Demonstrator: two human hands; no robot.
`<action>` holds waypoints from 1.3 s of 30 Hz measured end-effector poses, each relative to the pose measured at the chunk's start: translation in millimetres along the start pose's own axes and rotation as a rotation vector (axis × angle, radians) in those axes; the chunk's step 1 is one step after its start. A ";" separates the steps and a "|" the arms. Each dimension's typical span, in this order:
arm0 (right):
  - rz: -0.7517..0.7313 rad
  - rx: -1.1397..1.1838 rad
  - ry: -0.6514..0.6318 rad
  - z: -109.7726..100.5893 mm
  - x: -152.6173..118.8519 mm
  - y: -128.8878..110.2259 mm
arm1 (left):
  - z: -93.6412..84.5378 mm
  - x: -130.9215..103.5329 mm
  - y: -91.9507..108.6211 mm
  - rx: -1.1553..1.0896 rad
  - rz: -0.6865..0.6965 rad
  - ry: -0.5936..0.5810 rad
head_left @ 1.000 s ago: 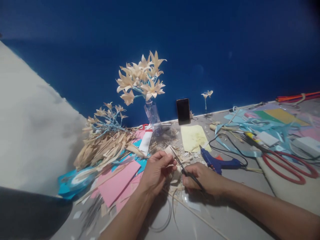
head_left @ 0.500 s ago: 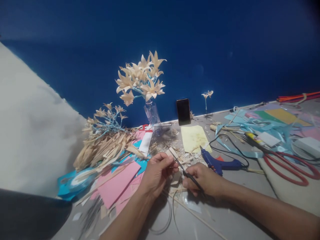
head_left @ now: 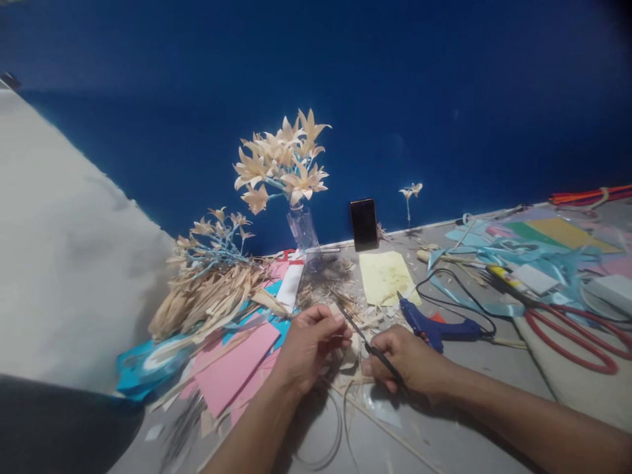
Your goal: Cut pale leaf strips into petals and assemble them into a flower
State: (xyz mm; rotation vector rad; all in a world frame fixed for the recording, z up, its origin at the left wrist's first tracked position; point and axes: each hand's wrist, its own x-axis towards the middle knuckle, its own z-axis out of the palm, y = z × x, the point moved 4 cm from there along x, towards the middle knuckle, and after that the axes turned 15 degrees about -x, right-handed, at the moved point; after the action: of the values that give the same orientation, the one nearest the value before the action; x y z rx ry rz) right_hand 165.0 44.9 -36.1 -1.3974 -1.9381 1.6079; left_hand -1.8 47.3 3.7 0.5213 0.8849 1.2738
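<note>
Dark-handled scissors (head_left: 379, 357) are in my right hand (head_left: 402, 359), their blades pointing up and left toward the fingertips of the other hand. My left hand (head_left: 312, 339) pinches a small pale piece of husk (head_left: 334, 309) between thumb and fingers, right beside the blades. Pale scraps and thin strips lie beneath both hands. Right of them rests a blue glue gun (head_left: 439, 326), its nozzle near a yellow sheet (head_left: 388, 276).
Husk flowers (head_left: 281, 158) stand in a clear bottle (head_left: 303, 234). A phone (head_left: 363, 224) leans on the blue wall. Dried husks (head_left: 202, 299) and pink paper (head_left: 237, 365) lie left; red-handled scissors (head_left: 567, 339) and blue ribbon (head_left: 553, 263) lie right.
The view has shifted slightly, so the scene sits a little lower and further right. The scissor blades look closer together beside the pale piece. Both hands keep their holds.
</note>
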 end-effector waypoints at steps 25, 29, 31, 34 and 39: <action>-0.132 0.347 0.242 -30.0 -6.6 -18.4 | 12.1 -8.3 -26.4 0.237 -0.150 -0.241; -0.119 0.406 0.219 -27.5 -5.1 -17.8 | 11.4 -5.8 -30.5 0.199 -0.119 -0.205; -0.152 0.408 0.184 -25.1 -4.7 -17.7 | 10.4 -5.0 -31.9 0.214 -0.106 -0.203; -0.191 0.448 0.109 -21.0 -5.3 -17.3 | 10.5 -6.4 -34.9 0.157 -0.145 -0.240; -0.331 0.652 -0.097 -19.3 -9.2 -24.5 | 16.7 -12.7 -34.1 -0.066 -0.182 -0.401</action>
State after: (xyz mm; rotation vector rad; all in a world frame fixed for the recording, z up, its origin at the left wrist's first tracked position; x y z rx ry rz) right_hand 171.1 51.3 -4.8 -0.7133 -1.3846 1.9078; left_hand 31.3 28.9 -9.3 0.6036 0.5384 0.9837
